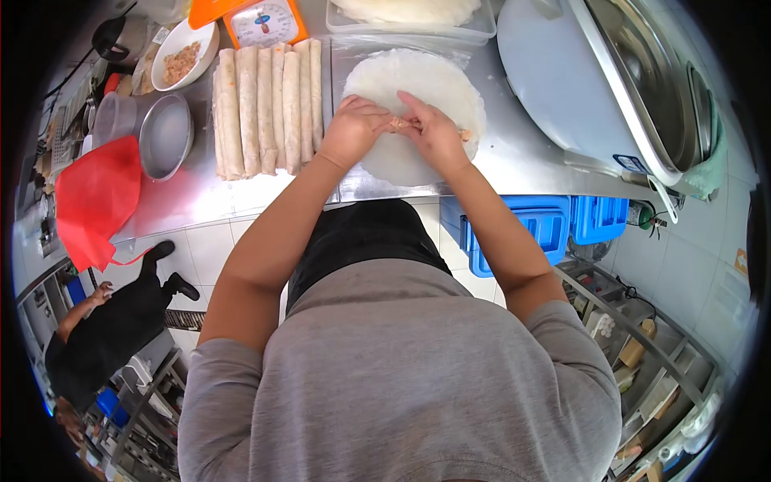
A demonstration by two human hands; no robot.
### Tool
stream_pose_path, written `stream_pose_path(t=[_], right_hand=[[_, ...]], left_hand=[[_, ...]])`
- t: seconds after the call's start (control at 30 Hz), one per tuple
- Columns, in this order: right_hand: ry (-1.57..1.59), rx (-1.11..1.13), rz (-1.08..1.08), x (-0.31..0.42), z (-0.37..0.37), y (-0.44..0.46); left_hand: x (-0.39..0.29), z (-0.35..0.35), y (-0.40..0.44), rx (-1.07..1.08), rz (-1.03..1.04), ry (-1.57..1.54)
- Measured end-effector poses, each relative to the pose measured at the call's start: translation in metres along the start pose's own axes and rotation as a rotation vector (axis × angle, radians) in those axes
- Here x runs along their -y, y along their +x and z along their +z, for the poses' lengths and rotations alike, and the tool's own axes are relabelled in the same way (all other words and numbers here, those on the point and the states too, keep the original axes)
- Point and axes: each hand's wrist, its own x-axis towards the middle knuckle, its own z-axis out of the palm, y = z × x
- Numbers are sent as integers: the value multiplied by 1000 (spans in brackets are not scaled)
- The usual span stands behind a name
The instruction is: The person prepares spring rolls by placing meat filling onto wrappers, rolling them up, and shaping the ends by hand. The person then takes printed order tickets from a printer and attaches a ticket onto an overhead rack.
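Note:
A round white wrapper sheet [414, 76] lies flat on the steel table in front of me. Over its middle, my left hand [359, 127] and my right hand [434, 132] meet with fingertips pressed around a small lump of pinkish filling [397, 124]. More filling [465, 135] shows on the sheet just right of my right hand. To the left, several long pale rolls [265, 108] lie side by side. A white bowl [193, 60] of minced filling stands beyond them at the upper left.
An orange scale [265, 24] stands behind the rolls, beside a plastic tray [409, 30] of sheets. A metal bowl [166, 136] and red cloth [96, 197] are at left. Large lidded containers [554, 80] stand at right. Another person [112, 329] is at lower left.

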Motion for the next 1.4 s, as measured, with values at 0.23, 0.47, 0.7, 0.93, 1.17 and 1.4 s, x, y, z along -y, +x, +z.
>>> stream_pose_path(t=[0.23, 0.47, 0.7, 0.93, 1.17, 1.4], right_hand=[[14, -26, -24, -3, -15, -12], [-145, -70, -91, -23, -28, -19], [-51, -90, 6, -36, -46, -34], [126, -112, 134, -42, -53, -47], [143, -121, 139, -55, -69, -56], [-99, -286, -112, -64, -73, -59]], left_hand=[[-17, 5, 6, 59, 15, 6], [-31, 25, 17, 26, 72, -12], [-34, 43, 24, -3, 76, -76], [-44, 52, 31, 96, 104, -70], [-56, 63, 39, 72, 128, -72], [-72, 62, 60, 197, 93, -18]])
